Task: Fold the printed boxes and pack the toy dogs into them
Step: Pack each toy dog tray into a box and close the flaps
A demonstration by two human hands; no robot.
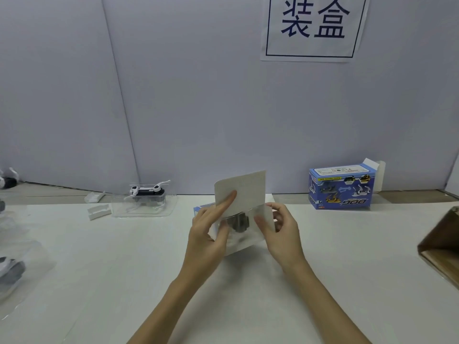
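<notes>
Midway along the bench, toward its back edge, both hands hold a clear blister tray (238,234) with a toy dog (237,223): left hand (208,229) pinching its white card (242,192), right hand (280,227) gripping the tray's edge. Light, flimsy, slippery; probably best held by the rims.

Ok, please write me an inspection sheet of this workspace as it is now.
Surface: white table.
Job's things: grey toy dog in clear plastic tray with white paper card, held over a partly hidden blue box; white-and-black toy dog in clear tray far left; upright blue printed box, end flap open, far right.
Clutter: two small white plastic pieces; more trays with toys at left edge; brown cardboard carton at right edge.
Grippers: left hand and right hand both hold the card and tray.
Cables: nothing seen.
Surroundings: pale wall panels; paper sign with blue characters.
</notes>
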